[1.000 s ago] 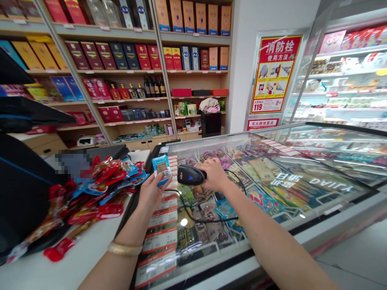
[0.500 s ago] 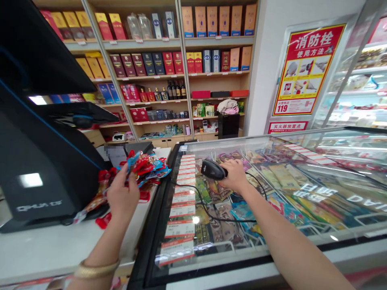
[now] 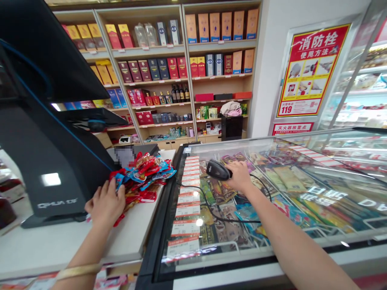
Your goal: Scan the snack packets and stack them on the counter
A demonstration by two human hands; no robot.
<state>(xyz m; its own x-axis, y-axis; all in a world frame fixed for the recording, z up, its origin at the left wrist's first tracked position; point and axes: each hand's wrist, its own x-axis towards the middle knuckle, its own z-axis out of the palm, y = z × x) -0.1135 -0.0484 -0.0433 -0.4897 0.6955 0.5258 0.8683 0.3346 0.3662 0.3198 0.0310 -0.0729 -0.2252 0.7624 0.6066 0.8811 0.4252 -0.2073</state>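
My right hand point(image 3: 241, 176) grips a black barcode scanner point(image 3: 218, 170) over the glass lid of a chest freezer point(image 3: 272, 237); its cable point(image 3: 211, 211) trails across the glass. My left hand point(image 3: 105, 204) rests on the near edge of a pile of red and blue snack packets point(image 3: 144, 177) on the white counter point(image 3: 75, 245). Its fingers curl down among the packets, and whether they grip one is hidden. A gold bangle point(image 3: 79, 271) sits on the left wrist.
A black till terminal point(image 3: 45, 153) stands at the counter's left. Price labels point(image 3: 187, 201) line the freezer's left edge. Shelves of boxed goods and bottles point(image 3: 169, 72) fill the back wall. A red fire-hydrant poster point(image 3: 311, 68) and an open chiller point(image 3: 363, 80) stand at right.
My left hand carried the blue packet from in front of the scanner leftward to the pile and dropped onto the pile's near edge. The view turned left; my right hand kept the scanner.
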